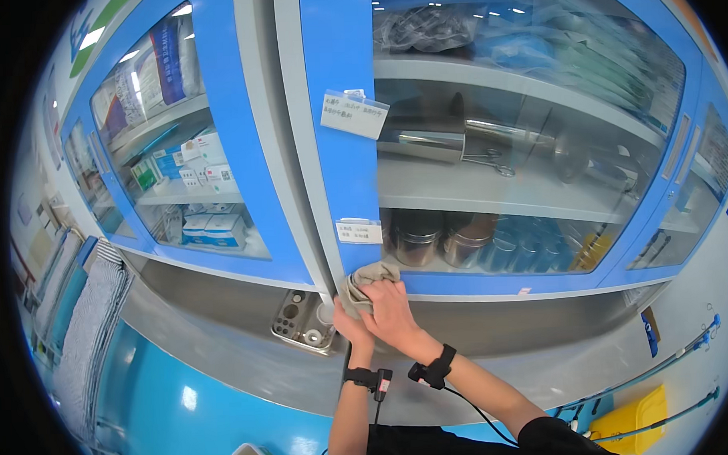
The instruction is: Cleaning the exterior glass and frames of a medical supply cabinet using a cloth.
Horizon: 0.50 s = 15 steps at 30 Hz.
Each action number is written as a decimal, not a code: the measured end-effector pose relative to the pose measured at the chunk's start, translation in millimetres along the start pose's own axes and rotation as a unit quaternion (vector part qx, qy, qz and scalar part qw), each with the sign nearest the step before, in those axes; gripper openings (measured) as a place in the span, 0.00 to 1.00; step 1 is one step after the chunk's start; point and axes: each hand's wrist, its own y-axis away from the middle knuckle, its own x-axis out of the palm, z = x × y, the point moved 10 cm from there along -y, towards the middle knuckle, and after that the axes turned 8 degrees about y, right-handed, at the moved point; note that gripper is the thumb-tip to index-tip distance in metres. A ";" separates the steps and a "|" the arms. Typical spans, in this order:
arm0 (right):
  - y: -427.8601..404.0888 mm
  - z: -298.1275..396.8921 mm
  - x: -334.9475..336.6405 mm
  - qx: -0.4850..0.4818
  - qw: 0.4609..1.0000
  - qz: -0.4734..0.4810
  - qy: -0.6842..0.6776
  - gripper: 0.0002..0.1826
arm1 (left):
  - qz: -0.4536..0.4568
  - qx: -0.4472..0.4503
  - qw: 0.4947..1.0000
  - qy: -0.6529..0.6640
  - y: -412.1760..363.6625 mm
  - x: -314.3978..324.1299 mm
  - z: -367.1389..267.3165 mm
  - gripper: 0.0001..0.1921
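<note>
A beige-grey cloth (366,281) is bunched against the lower left corner of a blue-framed, glass-fronted cabinet door (342,168). My right hand (391,311) grips the cloth from above, pressing it to the frame. Just below and to the left, my left hand (352,329) holds the lower edge of the cloth, its fingertips partly hidden. Both wrists wear black straps with small cabled devices. Two label cards, an upper one (354,115) and a lower one (359,232), are on the door frame above the cloth and bear writing.
Beneath the cabinets runs a steel counter (494,337). A metal tray (301,326) with small containers sits left of my hands. A second cabinet (217,142) adjoins on the left. A striped mattress (94,333) is at far left, a yellow bin (635,422) at lower right.
</note>
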 end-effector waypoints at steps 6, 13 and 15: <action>-23.9 20.2 -14.3 -0.039 0.998 -0.026 -0.031 0.20 | 0.025 0.083 0.994 -0.073 -2.1 -1.3 22.5 0.18; -64.7 32.0 -46.9 -0.094 0.985 -0.142 0.002 0.21 | 0.037 -0.038 0.993 -0.105 -7.0 3.3 -5.5 0.19; -66.2 38.4 -50.0 -0.100 0.982 -0.157 0.005 0.22 | 0.043 -0.039 0.992 -0.113 -8.7 0.5 -5.6 0.19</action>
